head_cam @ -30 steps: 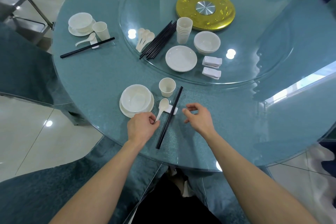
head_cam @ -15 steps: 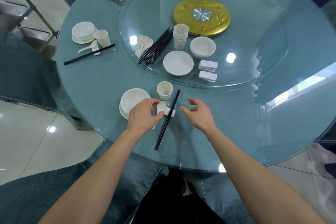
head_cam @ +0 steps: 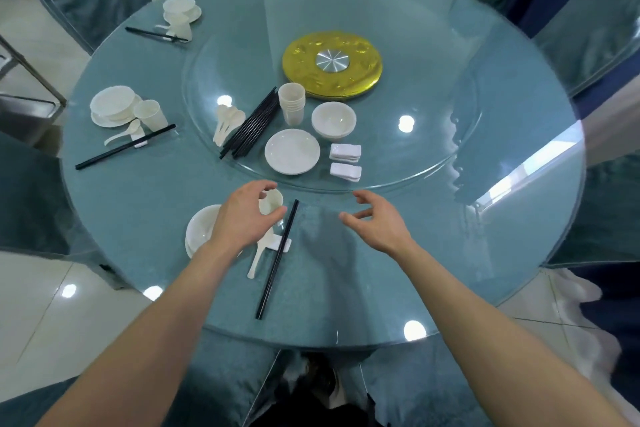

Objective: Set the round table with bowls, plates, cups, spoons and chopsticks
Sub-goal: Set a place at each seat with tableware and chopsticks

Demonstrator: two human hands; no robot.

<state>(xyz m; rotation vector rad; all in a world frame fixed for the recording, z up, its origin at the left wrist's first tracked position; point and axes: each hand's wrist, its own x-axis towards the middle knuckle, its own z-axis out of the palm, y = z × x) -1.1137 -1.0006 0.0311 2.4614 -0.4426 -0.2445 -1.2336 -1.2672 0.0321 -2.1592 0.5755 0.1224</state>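
While the left grip [head_cam: 242, 218] curls round the cup [head_cam: 273, 203], just beside the bowl [head_cam: 201, 229] on the near bench [head_cam: 138, 211], the right grip [head_cam: 377, 222] hovers spread, empty. I judge this setting almost finished; next, reach the plates [head_cam: 292, 151] for another place.

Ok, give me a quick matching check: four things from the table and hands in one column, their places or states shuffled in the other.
1 cup stack
2 near chopsticks
3 left hand
4 right hand

a holding nothing, over bare table
b upright on the turntable, beside the gold disc
c curled round the single cup
d lying across a white rest

Pairs: 1-b, 2-d, 3-c, 4-a
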